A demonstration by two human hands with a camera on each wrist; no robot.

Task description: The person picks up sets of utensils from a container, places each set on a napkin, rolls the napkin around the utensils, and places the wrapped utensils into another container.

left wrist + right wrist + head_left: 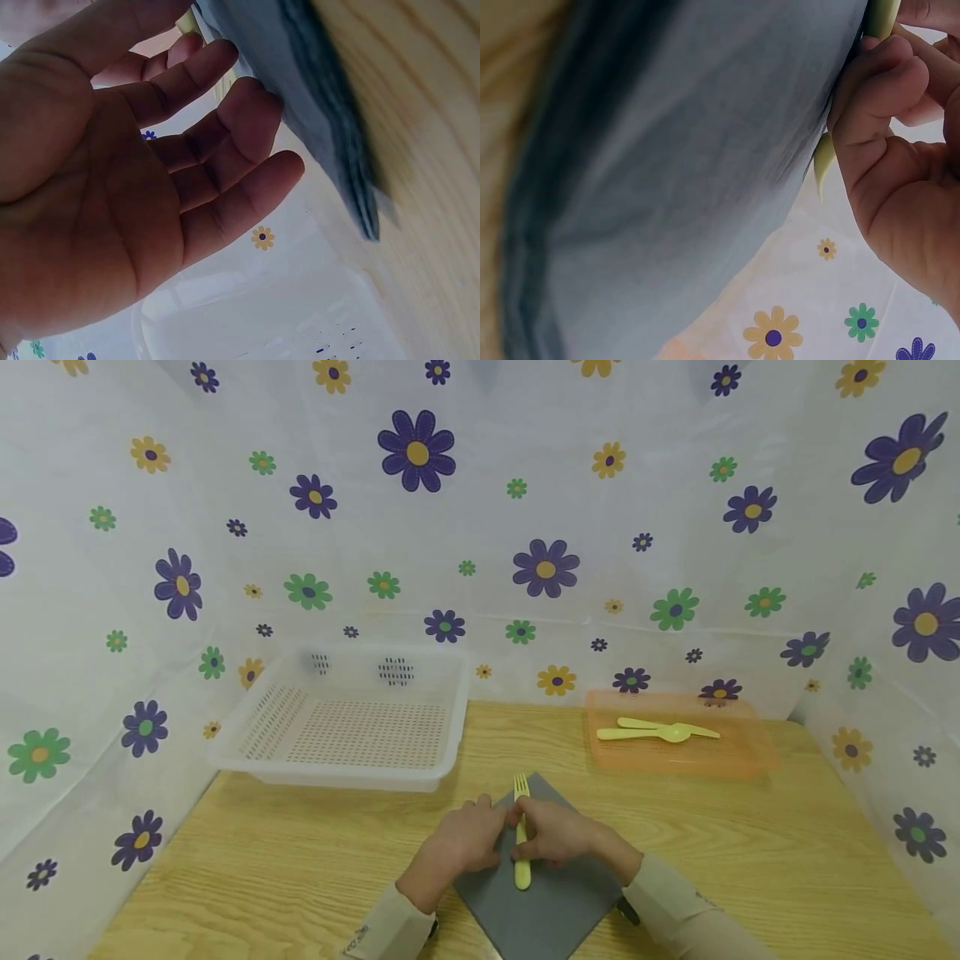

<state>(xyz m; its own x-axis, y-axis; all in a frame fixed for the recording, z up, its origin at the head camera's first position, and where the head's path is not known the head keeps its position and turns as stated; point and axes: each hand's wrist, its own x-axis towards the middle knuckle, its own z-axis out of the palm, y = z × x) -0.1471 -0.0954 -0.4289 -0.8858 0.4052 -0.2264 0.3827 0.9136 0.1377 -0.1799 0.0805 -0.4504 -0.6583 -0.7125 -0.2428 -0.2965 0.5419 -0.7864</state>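
A pale yellow fork [522,874] lies lengthwise over a dark grey folded cloth [551,902], which is set cornerwise on the table. My right hand [558,831] pinches the fork's handle between thumb and fingers, low against the cloth. To the left of the fork, my left hand [468,835] rests at the cloth's upper left edge. Its fingers [247,120] are loosely bent, with the tips at the cloth, and nothing is held in them. In the right wrist view the fork's tines [823,161] show beyond the curled fingers. The cloth's layered edge [337,127] appears in the left wrist view.
A white perforated basket [442,768] stands at the back left of the wooden table [300,860]. At the back right is an orange tray [675,767] holding a yellow spoon [677,733] and a yellow knife [705,732]. A flowered curtain [480,510] surrounds the table.
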